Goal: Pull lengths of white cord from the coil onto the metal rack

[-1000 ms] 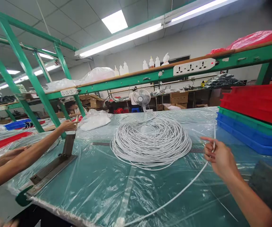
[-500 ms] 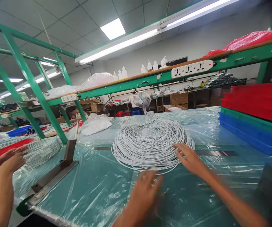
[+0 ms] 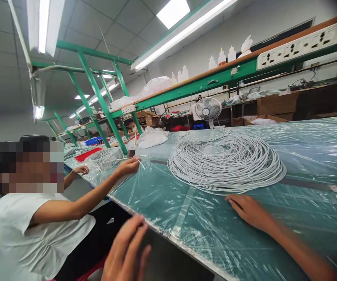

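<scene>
White cable coil (image 3: 227,166), right hand (image 3: 249,210) drawn back

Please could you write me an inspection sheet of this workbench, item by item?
Surface: green table under wrinkled clear film.
Job's things: large coil of white cable, lying flat.
Clutter: white plastic bag behind, left.
Hands: right hand flat on the film before the coil; left hand open off the table edge, empty.
Cables: co-worker's hand pinches a thin white strand; smaller coil beyond.
Surroundings: fan, shelf bottles, power strip.

cable coil (image 3: 227,164) blocks table (image 3: 317,203) ctr; near edge free; co-worker arm (image 3: 92,197) at left.
</scene>
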Demonstrator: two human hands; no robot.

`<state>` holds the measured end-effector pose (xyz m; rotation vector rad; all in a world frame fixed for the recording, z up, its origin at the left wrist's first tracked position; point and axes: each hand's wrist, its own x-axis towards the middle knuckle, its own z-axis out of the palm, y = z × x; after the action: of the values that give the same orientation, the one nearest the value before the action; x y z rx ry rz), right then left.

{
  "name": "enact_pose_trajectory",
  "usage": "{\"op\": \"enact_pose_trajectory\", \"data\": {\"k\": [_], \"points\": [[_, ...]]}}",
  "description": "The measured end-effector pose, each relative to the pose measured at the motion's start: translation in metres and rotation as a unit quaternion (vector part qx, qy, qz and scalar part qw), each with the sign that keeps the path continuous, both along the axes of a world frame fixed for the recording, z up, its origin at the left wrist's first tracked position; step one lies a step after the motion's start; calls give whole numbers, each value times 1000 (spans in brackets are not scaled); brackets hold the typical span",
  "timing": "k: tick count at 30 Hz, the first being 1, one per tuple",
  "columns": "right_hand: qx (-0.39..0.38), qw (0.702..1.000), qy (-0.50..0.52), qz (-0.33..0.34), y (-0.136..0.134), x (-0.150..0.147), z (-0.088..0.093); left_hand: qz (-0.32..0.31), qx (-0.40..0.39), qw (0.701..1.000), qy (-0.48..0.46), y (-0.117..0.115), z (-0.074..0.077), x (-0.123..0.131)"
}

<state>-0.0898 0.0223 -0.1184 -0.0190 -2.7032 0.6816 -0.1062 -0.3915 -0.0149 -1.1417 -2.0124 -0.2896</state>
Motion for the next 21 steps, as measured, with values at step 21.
{"op": "enact_pose_trajectory", "data": {"k": [21], "points": [[30, 999, 9, -44, 4, 10, 12, -204, -262, 939, 88, 9, 20, -85]]}}
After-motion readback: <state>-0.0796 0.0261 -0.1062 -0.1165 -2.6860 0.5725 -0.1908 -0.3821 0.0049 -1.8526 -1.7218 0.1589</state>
